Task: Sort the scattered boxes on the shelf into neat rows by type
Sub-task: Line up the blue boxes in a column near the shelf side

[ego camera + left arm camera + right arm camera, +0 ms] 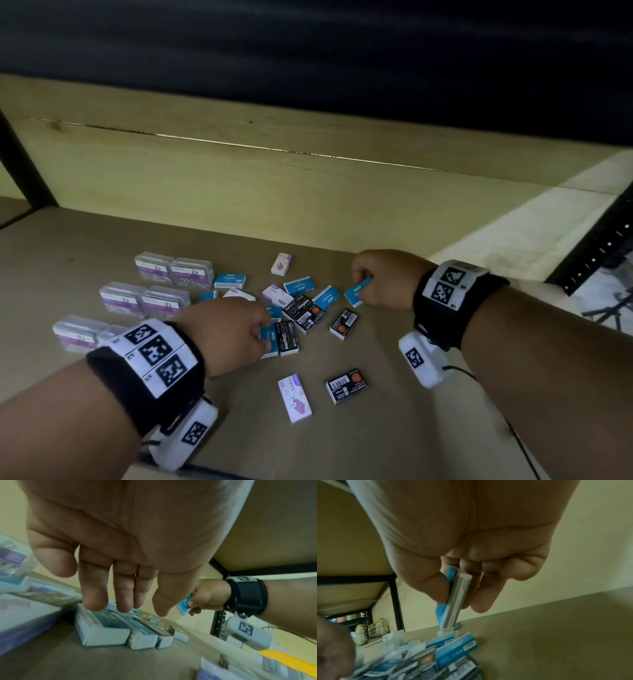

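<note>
At centre right of the head view, the right hand (383, 279) pinches a blue staples box (358, 291) above the shelf (102, 240). Lower centre, the left hand (226, 334) hangs with fingers straight over scattered boxes (301, 310), apparently touching none.

Six clear plastic boxes (161, 291) with purple labels stood in neat pairs at the left of the shelf (411, 428). To their right, small blue staple boxes (230, 280), black staple boxes (304, 312) and white-and-purple boxes (281, 263) lay scattered flat at mixed angles. One blue box (358, 291) was tilted up off the shelf in the right hand (387, 279). Nearer, a white-and-purple box (294, 397) and a black box (347, 386) lay apart.
</note>
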